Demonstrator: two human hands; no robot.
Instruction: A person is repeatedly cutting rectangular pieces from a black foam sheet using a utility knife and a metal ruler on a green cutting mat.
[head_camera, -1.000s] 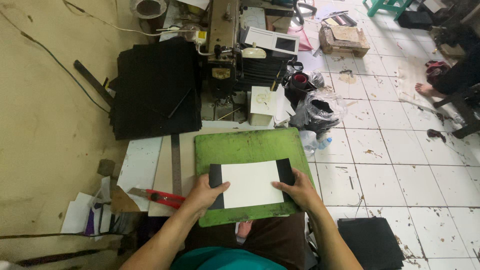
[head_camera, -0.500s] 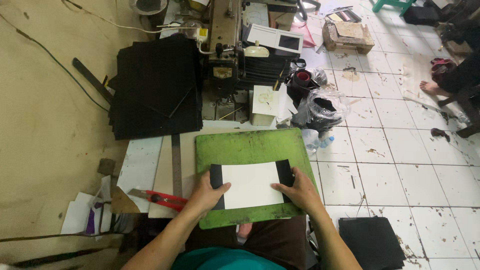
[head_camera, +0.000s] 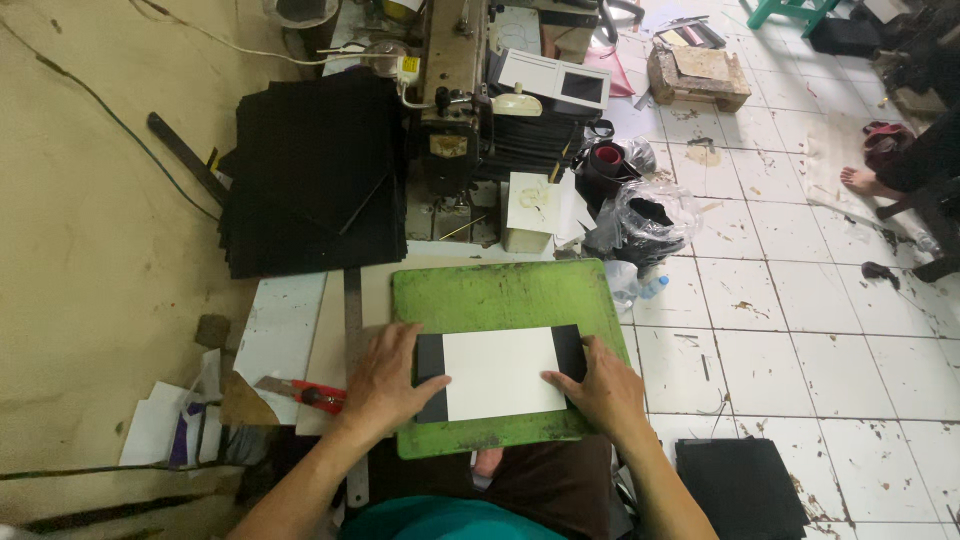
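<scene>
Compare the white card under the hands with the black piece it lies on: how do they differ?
The white card is pale and narrower; the black piece beneath it is dark and wider, showing as strips at both ends. The card lies on top, the black piece directly on the green board. The left hand and right hand press both. Both lie flat and rectangular.

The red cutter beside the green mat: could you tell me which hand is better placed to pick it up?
Probably the left hand: the red cutter lies just beside it, left of the green mat, while the right hand presses the far end of the white card.
</scene>
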